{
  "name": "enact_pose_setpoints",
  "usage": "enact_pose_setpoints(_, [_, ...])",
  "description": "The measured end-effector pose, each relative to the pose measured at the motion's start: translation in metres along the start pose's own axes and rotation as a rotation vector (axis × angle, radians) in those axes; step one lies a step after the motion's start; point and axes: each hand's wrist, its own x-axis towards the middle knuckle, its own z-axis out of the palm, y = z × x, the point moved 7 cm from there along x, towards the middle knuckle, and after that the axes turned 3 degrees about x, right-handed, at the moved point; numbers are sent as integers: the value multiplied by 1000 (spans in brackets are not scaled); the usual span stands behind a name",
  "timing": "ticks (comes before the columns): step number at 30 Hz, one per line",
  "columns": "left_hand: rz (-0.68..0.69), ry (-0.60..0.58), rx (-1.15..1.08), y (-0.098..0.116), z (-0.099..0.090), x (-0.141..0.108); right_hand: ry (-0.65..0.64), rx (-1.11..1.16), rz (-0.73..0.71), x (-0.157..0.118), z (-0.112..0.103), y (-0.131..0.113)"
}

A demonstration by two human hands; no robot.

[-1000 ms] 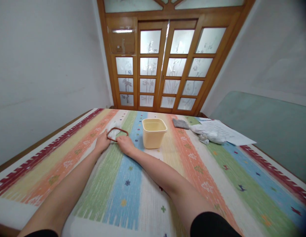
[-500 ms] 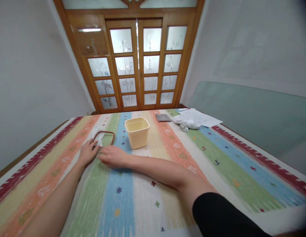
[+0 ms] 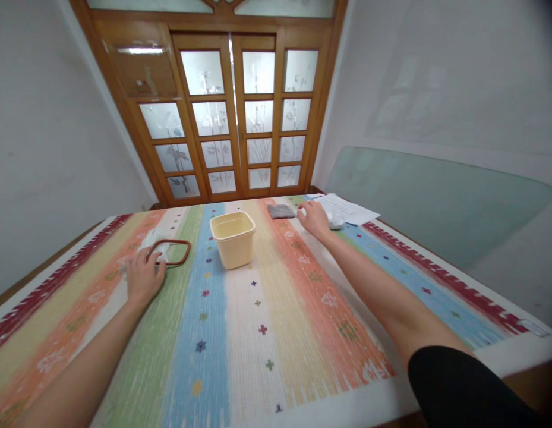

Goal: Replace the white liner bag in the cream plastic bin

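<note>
At the left of the table, my left hand [image 3: 143,274] rests on a white plastic bag [image 3: 153,238] and the near left corner of a brown rounded frame [image 3: 187,252], its fingers spread. Over at the back right, my right hand [image 3: 315,219] reaches onto a crumpled white bag [image 3: 335,220], which it partly hides; its fingers are bent, and what they touch is hard to make out. Between the hands stands an upright cream square tub [image 3: 235,246] with nothing visible inside. A folded grey cloth [image 3: 281,211] lies just left of my right hand.
Printed paper sheets [image 3: 353,209] lie at the back right, behind the white bag. A striped cloth [image 3: 267,356] covers the table. Beyond the far edge are wooden doors with glass panes [image 3: 258,116], and walls stand on both sides.
My right hand has left the brown frame beside my left hand and moved across to the white bag at the back right. The view has turned slightly right.
</note>
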Motion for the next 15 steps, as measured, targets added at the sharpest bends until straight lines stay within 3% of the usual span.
enact_pose_setpoints(2, [66,-11,-21,11,-1,0,-242,-148,230,-4,28,52])
enact_pose_setpoints(3, [94,-18,-30,14,0,0,-302,-192,310,-11,38,70])
enact_pose_setpoints(5, [128,-29,-48,16,2,0,-295,-254,393,-25,48,93])
enact_pose_setpoints(10, [119,-20,-106,11,2,-2,-226,-268,505,-40,57,111])
enact_pose_setpoints(15, [107,-33,-144,11,0,-3,-228,-183,551,-22,44,114])
